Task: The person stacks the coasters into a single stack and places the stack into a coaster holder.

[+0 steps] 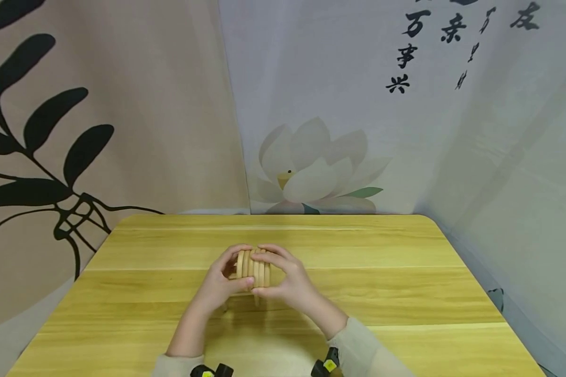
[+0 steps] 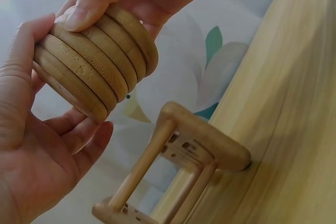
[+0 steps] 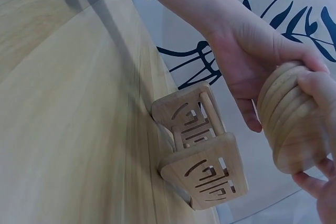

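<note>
A stack of several round wooden coasters [image 1: 253, 268] is held up between both hands, its discs standing on edge side by side. The left hand [image 1: 215, 287] grips the stack's left end, thumb on the near side and fingers on the far side. From the right, the right hand [image 1: 290, 278] holds the other end, its thumb and fingers pressing on the disc edges. Below the coasters, a small wooden coaster rack [image 3: 212, 174] stands on the table, with cut-out patterned end plates joined by round rods. The head view leaves most of this rack hidden behind hands and stack.
The wooden table [image 1: 405, 277] stretches out on both sides of the hands. Behind it hangs a printed cloth backdrop [image 1: 311, 94] with a lotus, dark leaves and writing. Each wrist carries a black camera band [image 1: 327, 362].
</note>
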A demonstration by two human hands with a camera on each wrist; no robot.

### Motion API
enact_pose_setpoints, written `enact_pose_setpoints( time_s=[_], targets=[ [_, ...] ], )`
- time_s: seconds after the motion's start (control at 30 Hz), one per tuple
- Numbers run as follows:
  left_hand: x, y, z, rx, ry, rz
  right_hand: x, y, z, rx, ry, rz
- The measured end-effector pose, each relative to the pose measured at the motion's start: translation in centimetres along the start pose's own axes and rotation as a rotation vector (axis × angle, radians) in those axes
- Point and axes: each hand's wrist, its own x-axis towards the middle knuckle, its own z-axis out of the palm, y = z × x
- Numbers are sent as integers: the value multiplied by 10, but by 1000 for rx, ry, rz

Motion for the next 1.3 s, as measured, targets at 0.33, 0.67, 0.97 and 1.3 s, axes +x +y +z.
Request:
enact_pose_setpoints(
  time_s=[0.33,0.67,0.97,1.3],
  targets=[
    [-1,-4,-12,18,38,-5,9,7,12,35,-24,24],
    [0,-8,-21,20,64,-64,16,12,19,39,-45,20],
    [2,-12,-29,44,64,-23,24,18,25,51,-57,-2],
    [2,-19,-33,37,67,-11,27,23,30,67,-70,-3]
  ],
)
